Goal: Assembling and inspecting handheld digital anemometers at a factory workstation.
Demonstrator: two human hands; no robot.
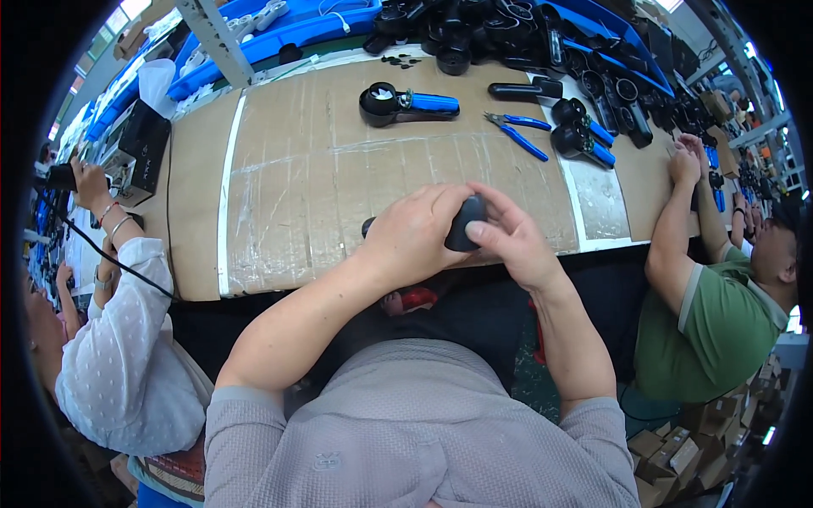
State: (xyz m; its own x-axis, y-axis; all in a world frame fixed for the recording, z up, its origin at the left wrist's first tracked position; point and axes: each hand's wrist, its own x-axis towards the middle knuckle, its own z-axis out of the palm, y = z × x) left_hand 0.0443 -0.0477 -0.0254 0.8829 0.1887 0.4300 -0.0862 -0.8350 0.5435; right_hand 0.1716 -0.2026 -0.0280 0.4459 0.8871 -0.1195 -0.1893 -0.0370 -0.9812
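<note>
A black plastic handheld housing (pixel 462 225) is held between my two hands, just above the near edge of the cardboard-covered table. My left hand (pixel 413 230) wraps over it from the left, and a small black end of it shows past the wrist. At the other end, my right hand (pixel 518 240) grips the rounded part with thumb and fingers. Farther back lies an opened black housing (pixel 378 105) with a blue cylindrical battery (pixel 434 102) in its handle. Blue-handled cutters (pixel 518 134) rest to its right, jaws spread.
Two more black housings with blue batteries (pixel 581 135) sit right of the cutters, near a black handle piece (pixel 518 90). Black parts crowd a blue bin (pixel 622 42) at the back. A black box (pixel 140 152) stands left. Co-workers occupy both sides; one's hand (pixel 690 161) rests at the table's right.
</note>
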